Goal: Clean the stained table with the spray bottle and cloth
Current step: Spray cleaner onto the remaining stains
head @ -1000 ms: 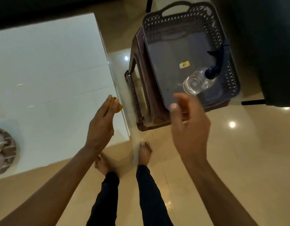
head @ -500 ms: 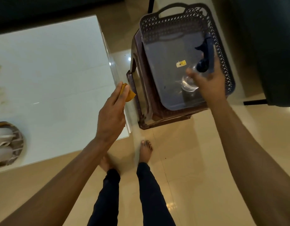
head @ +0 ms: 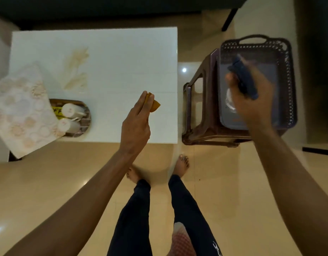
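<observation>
a stained white table (head: 111,58); your left hand (head: 136,122) pinches an orange cloth (head: 154,106), your right hand (head: 251,100) grips the spray bottle (head: 244,78) over a basket (head: 287,80).

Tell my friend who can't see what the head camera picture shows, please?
A person stands by a white table with a brownish stain, their left hand pinching an orange cloth. Their right hand grips a spray bottle over a dark basket on a stool.
</observation>
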